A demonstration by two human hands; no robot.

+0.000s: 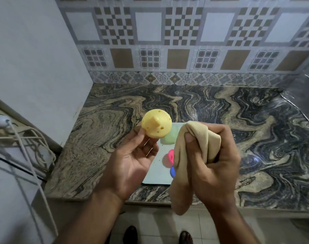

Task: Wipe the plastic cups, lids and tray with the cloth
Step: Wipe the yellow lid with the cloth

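Observation:
My left hand (132, 159) holds a round yellow lid (156, 124) with a spout and small holes at its fingertips, raised above the counter. My right hand (211, 161) grips a bunched beige cloth (197, 138) just right of the lid, its tail hanging below the counter edge. Under both hands lies a white tray (155, 175). On the tray stand a pale green cup (169, 138), a pink piece (169, 156) and a blue piece (172, 171), the last two partly hidden by the cloth.
The marbled stone counter (255, 138) meets a tiled back wall and a plain wall on the left. A power strip with plugs and cables (13, 127) sits at the left. My shoes show on the tiled floor below.

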